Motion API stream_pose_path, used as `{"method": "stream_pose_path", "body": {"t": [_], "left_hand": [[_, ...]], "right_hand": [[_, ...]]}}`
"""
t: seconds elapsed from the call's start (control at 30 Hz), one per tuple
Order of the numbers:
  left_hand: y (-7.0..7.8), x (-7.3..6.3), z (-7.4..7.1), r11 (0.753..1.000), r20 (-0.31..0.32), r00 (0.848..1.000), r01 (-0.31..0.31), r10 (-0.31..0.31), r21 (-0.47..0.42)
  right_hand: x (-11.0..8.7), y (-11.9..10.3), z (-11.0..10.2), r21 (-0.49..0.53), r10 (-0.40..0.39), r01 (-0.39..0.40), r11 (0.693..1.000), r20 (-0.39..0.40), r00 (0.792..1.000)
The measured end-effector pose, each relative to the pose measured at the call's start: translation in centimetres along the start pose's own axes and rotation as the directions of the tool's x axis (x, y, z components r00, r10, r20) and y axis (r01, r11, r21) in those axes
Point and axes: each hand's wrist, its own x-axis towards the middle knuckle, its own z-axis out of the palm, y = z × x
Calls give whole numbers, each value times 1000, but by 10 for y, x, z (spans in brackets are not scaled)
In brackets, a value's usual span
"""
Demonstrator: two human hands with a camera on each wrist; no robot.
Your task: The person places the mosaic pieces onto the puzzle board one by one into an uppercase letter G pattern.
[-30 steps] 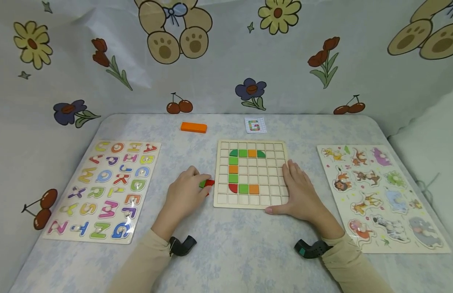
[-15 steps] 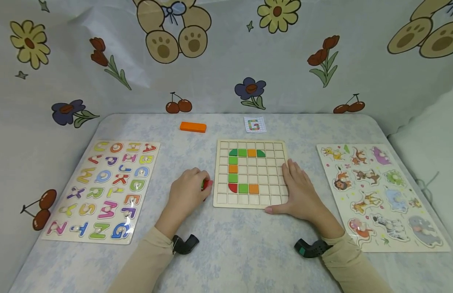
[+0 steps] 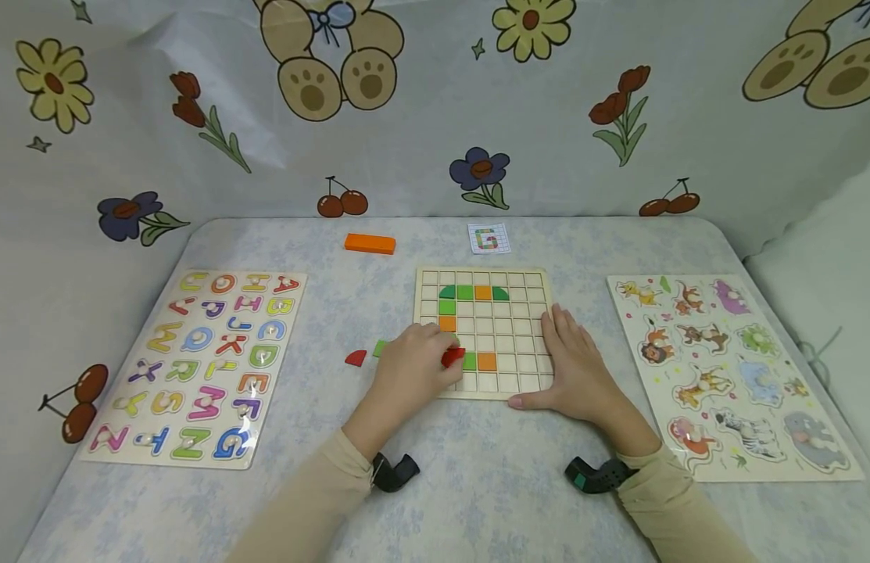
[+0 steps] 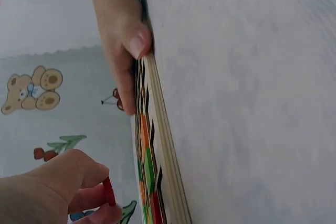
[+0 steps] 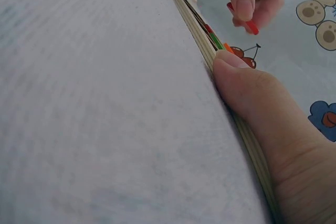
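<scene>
My left hand (image 3: 412, 366) pinches a flat red tile (image 3: 453, 356) between thumb and fingers, over the left part of the wooden grid board (image 3: 503, 339). In the left wrist view the red tile (image 4: 108, 191) is held on edge, apart from the board. Green, orange and red tiles sit in the board's cells, partly hidden by the hand. My right hand (image 3: 582, 371) rests on the board's right edge with straight fingers, its thumb along the front edge. Left of the board lie a red quarter-round tile (image 3: 356, 357) and a green tile (image 3: 380, 347), the latter partly covered.
A small pattern card (image 3: 488, 239) lies behind the board, and an orange block (image 3: 370, 244) stands further left. An alphabet puzzle (image 3: 195, 367) is at the left, an animal puzzle (image 3: 730, 375) at the right. A printed cloth (image 3: 406, 156) hangs behind the table.
My left hand has moved right from the table onto the board, carrying the red tile. The loose red and green tiles have come into sight behind it. The right hand has stayed put.
</scene>
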Motion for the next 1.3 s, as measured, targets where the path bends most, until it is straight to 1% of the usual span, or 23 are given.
{"method": "stream_pose_path", "body": {"t": [0.03, 0.13, 0.23, 0.37, 0.47, 0.53, 0.63, 0.73, 0.8, 0.93, 1.03, 1.13, 1.3], "left_hand": [[5, 2, 3, 1000, 10, 1000, -21, 21, 2], [21, 9, 10, 998, 39, 998, -58, 58, 8], [33, 16, 18, 995, 61, 995, -87, 84, 49], [44, 23, 29, 987, 82, 990, -119, 110, 105], [48, 25, 36, 984, 86, 990, -121, 111, 130], [49, 27, 38, 985, 88, 991, -111, 100, 130], [48, 28, 41, 993, 110, 992, -76, 66, 86], [45, 28, 40, 1000, 154, 988, -23, 22, 3], [42, 27, 39, 999, 188, 982, 12, -2, -50], [39, 26, 38, 990, 227, 974, 50, -18, -133], [38, 25, 37, 986, 235, 972, 61, -23, -156], [39, 25, 38, 986, 225, 974, 68, -32, -155], [41, 28, 41, 983, 212, 975, 104, -70, -153]], "right_hand": [[0, 0, 0, 2, -1, 1, 1000, 1, 1000], [-1, 0, 0, 6, -2, 2, 1000, 1, 1000], [-1, 0, 0, 10, -5, 5, 1000, -1, 1000], [-2, -1, 0, 12, -10, 11, 1000, -6, 1000], [-2, -1, 0, 7, -15, 16, 1000, -9, 1000], [-2, -1, -1, 2, -18, 18, 1000, -10, 1000], [-1, -1, -1, -4, -19, 19, 1000, -9, 1000], [-1, -1, -1, -6, -20, 20, 1000, -7, 1000], [0, -1, -1, -7, -19, 19, 1000, -6, 1000], [0, -2, -2, -9, -20, 20, 1000, -9, 1000], [0, -1, -2, -13, -21, 21, 1000, -11, 1000], [0, -1, -2, -14, -20, 20, 1000, -10, 1000], [0, 0, -1, -15, -19, 19, 1000, -10, 1000]]}}
